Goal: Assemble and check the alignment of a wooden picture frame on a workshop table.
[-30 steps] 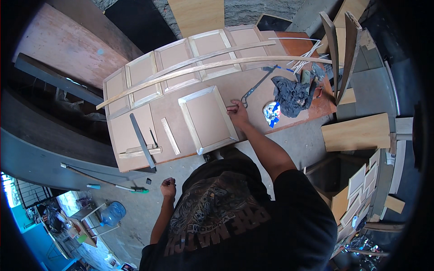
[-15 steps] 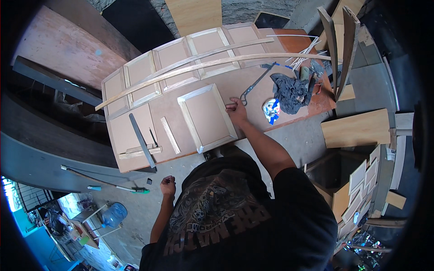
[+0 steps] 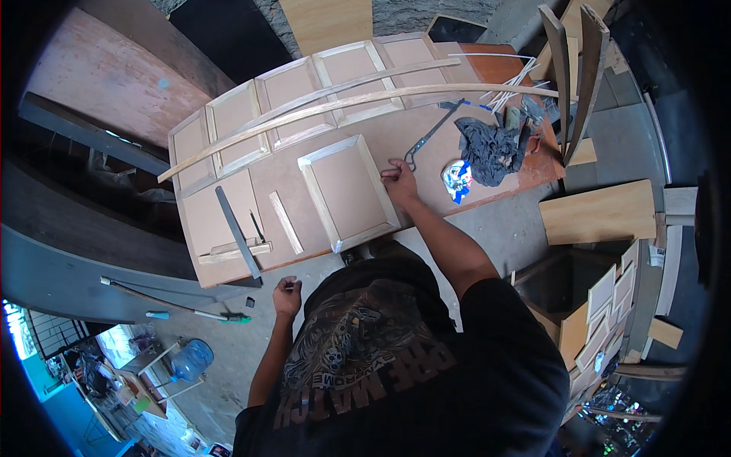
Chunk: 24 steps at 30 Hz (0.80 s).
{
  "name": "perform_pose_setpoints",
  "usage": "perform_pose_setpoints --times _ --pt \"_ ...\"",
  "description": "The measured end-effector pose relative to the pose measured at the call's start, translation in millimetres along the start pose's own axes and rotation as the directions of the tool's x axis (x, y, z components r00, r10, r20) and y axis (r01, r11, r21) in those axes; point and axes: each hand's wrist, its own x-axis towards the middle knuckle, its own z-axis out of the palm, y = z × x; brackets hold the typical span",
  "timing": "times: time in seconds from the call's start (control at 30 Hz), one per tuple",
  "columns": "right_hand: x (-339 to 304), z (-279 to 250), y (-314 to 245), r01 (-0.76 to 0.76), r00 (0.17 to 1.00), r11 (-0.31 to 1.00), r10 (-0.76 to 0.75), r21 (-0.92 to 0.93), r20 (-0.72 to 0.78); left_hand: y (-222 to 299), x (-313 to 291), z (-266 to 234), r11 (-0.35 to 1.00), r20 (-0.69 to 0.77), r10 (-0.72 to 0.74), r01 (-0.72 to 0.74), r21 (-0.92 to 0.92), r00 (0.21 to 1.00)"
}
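Observation:
Low beside the table's near edge, my left hand [image 3: 287, 295] hangs with its fingers curled together; anything inside them is too small to make out. My right hand [image 3: 400, 185] is at the right rail of a small wooden-framed panel [image 3: 346, 186], fingers bent and their tips against or just beside the rail. Whether they grip it cannot be told. Just beyond that hand lies a handsaw [image 3: 432, 135] with a dark handle. A loose wooden strip [image 3: 286, 222], a dark straight blade-like bar [image 3: 237, 232] and a pencil-like dark stick [image 3: 257, 226] lie left of the panel.
A long framed panel [image 3: 293, 86] spans the table's far side, with two long wooden strips [image 3: 343, 103] across it. Crumpled black plastic [image 3: 491, 148] and a white-blue bundle [image 3: 457, 180] lie at right. Upright boards [image 3: 582, 87] rise at the right end. A water jug [image 3: 192, 359] stands lower left.
My left hand has risen slightly toward the table edge, fingers still curled. My right hand stays at the panel's right rail. The whole view has shifted a little.

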Motion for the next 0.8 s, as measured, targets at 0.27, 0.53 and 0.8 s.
perform_pose_setpoints --times 0.27,0.53,0.8 --pt "-12 -7 3 -0.002 1.0 1.0 0.002 0.019 -0.007 79 52 25 0.965 0.095 0.161 -0.136 -0.225 0.982" --pt "-22 -8 9 0.013 1.0 1.0 -0.012 0.009 -0.019 100 94 51 0.976 0.26 0.129 -0.076 -0.204 0.957" --pt "-26 -8 1 -0.019 1.0 0.999 0.02 -0.028 0.009 91 105 64 0.973 0.245 0.22 -0.194 -0.124 0.944"
